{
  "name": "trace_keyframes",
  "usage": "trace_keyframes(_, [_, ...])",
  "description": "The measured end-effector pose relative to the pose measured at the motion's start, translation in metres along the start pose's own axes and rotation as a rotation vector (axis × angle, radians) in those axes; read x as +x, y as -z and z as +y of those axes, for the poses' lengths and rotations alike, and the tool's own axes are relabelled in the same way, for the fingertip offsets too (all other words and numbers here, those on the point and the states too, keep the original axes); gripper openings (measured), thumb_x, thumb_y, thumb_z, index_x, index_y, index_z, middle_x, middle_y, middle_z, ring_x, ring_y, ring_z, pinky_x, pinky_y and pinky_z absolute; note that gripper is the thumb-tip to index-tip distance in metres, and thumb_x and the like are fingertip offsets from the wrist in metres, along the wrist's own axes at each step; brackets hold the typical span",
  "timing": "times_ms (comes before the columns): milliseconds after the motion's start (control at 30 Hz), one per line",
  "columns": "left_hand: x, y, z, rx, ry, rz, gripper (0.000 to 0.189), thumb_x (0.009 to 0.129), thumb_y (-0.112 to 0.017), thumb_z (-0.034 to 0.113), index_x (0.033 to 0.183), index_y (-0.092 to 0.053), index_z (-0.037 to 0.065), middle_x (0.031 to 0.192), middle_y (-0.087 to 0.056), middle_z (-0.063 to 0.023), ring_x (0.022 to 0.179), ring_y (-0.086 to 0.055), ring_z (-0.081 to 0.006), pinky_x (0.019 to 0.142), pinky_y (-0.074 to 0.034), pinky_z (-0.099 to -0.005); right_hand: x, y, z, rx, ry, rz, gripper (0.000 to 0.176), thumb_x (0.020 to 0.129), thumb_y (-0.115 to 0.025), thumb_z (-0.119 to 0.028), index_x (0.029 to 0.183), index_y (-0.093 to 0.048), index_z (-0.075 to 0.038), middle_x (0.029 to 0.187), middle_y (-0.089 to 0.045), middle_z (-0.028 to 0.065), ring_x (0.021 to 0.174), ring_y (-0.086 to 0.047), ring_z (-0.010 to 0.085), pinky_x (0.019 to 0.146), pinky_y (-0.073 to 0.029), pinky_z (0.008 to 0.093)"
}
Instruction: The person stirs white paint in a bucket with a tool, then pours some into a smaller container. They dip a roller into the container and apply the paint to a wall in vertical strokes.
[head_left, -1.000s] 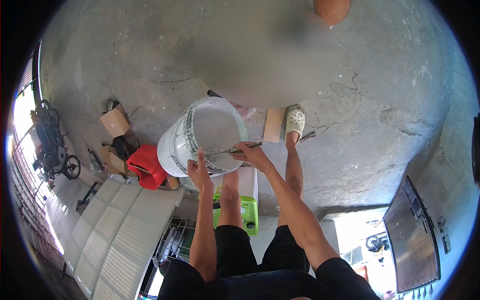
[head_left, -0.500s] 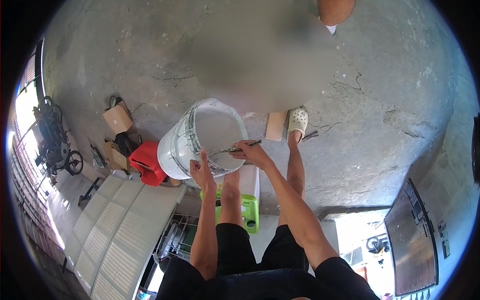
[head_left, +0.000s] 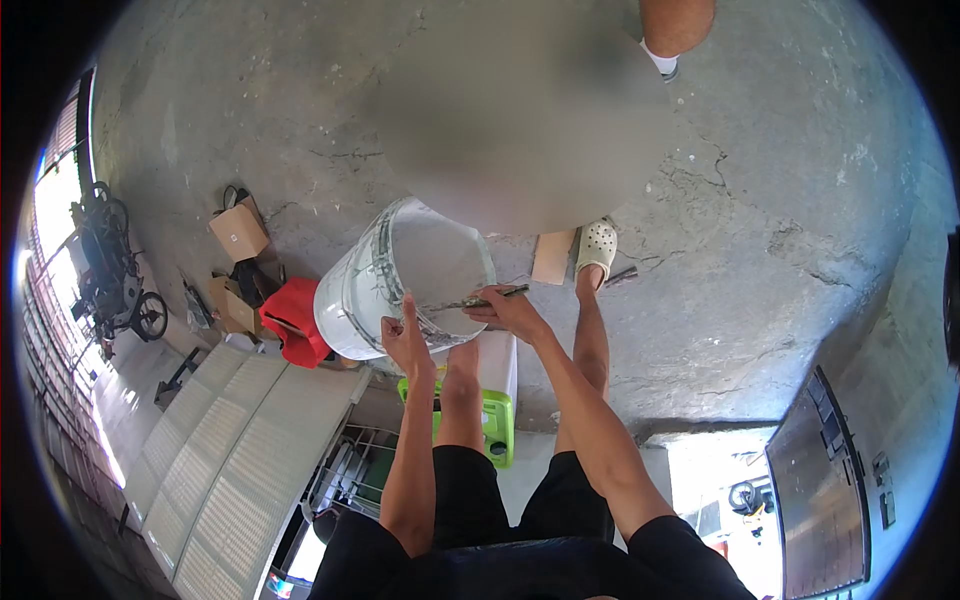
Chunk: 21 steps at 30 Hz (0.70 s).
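A white bucket [head_left: 350, 290], its rim smeared with dark grey, leans tilted in front of my knees with its mouth toward the right. Its inside looks pale grey. My left hand [head_left: 405, 345] is closed at the near side of the rim, thumb pointing up along it and fingers curled. In my right hand [head_left: 505, 310], a narrow, grey-spattered stick-like tool [head_left: 515, 291] is pinched between thumb and fingers. Its thin end reaches left across the bucket's mouth, close to my left thumb. The exact kind of tool cannot be made out.
A green plastic item [head_left: 497, 425] lies below the bucket. Left of it are a red bag [head_left: 293, 320] and cardboard boxes [head_left: 238, 232]. A brown board [head_left: 552, 258] lies beside my clog [head_left: 597, 245]. Another person's leg [head_left: 678, 25] shows at the top; a blurred patch covers the upper middle.
The tool and my right hand have shifted very slightly to the right. My left hand stays at the bucket's rim. The view has tilted a little.
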<state>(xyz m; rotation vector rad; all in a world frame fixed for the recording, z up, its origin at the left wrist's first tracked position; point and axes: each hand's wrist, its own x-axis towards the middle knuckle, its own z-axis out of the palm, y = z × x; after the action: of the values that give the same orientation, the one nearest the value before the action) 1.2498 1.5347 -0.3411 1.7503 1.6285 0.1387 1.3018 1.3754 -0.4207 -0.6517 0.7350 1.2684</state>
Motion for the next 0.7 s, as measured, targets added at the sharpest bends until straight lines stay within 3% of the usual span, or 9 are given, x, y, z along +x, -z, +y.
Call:
trace_keyframes(100, [0.000, 0.000, -0.003, 0.012, 0.001, 0.013, 0.063, 0.081, -0.075, 0.047, 0.067, -0.025, 0.011, 0.064, -0.023, 0.0046, 0.062, -0.024, -0.0102, 0.053, -0.023, -0.0273, 0.003, 0.001, -0.002, -0.045, -0.010, -0.040, 0.038, 0.097, -0.054, -0.023, 0.116, -0.054, 0.010, 0.111, -0.064, 0.0252, 0.102, -0.067, 0.0290, 0.091, -0.056, 0.0329])
trace_keyframes(433, [-0.002, -0.002, 0.002, 0.025, -0.022, 0.033, 0.062, 0.081, -0.076, 0.046, 0.066, -0.026, 0.013, 0.065, -0.023, 0.0062, 0.061, -0.024, -0.0087, 0.053, -0.023, -0.0269, 0.002, 0.004, 0.000, -0.055, -0.010, -0.070, 0.037, 0.098, -0.051, -0.023, 0.117, -0.054, 0.009, 0.112, -0.063, 0.0249, 0.103, -0.066, 0.0288, 0.091, -0.055, 0.0334])
trace_keyframes(500, [-0.003, -0.003, 0.004, 0.023, -0.022, 0.030, 0.062, 0.081, -0.076, 0.046, 0.066, -0.026, 0.013, 0.065, -0.023, 0.0061, 0.061, -0.024, -0.0087, 0.053, -0.023, -0.0267, 0.001, 0.003, 0.001, -0.028, -0.005, -0.042, 0.034, 0.096, -0.054, -0.021, 0.111, -0.058, 0.009, 0.106, -0.065, 0.0230, 0.096, -0.069, 0.0283, 0.084, -0.058, 0.0318])
trace_keyframes(600, [-0.004, -0.003, 0.011, 0.011, -0.012, 0.017, 0.062, 0.082, -0.075, 0.046, 0.066, -0.025, 0.012, 0.066, -0.023, 0.0055, 0.062, -0.025, -0.0095, 0.054, -0.024, -0.0268, 0.000, 0.004, -0.002, -0.062, -0.026, -0.052, 0.036, 0.099, -0.050, -0.022, 0.117, -0.054, 0.010, 0.112, -0.063, 0.0249, 0.102, -0.066, 0.0293, 0.092, -0.056, 0.0334])
trace_keyframes(700, [0.002, -0.001, 0.010, -0.002, 0.027, 0.004, 0.062, 0.082, -0.075, 0.046, 0.066, -0.025, 0.012, 0.066, -0.024, 0.0054, 0.063, -0.025, -0.0096, 0.054, -0.024, -0.0270, 0.003, 0.003, -0.004, -0.057, -0.002, -0.054, 0.036, 0.098, -0.051, -0.021, 0.117, -0.054, 0.010, 0.113, -0.063, 0.0241, 0.102, -0.066, 0.0294, 0.091, -0.056, 0.0333])
